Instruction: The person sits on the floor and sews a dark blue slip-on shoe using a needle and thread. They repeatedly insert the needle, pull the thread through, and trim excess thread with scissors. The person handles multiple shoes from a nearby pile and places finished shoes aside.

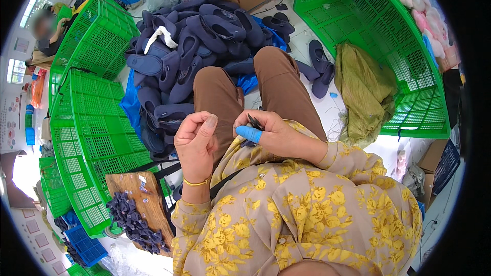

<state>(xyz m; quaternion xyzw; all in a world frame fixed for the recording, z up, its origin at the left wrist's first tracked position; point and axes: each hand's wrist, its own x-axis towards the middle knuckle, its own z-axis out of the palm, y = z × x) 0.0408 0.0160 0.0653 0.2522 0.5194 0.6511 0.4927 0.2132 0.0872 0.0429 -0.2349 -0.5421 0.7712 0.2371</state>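
Above my lap, my left hand is raised with its fingers curled and thumb and forefinger pressed together. Whatever it pinches, if anything, is too small to make out. My right hand is closed just beside it, a blue cover wrapped round one digit. Out of its grip stick the dark points of a small black pointed tool, perhaps thread snips. A bit of dark navy material shows below the right hand, mostly hidden. Beyond my knees lies a big heap of navy cloth shoes, with a white strip on top.
Green plastic crates stand at the left, and another large green crate at the right. Beside it lies an olive sack. Near my left elbow, a wooden board bears small navy pieces. A person sits far left.
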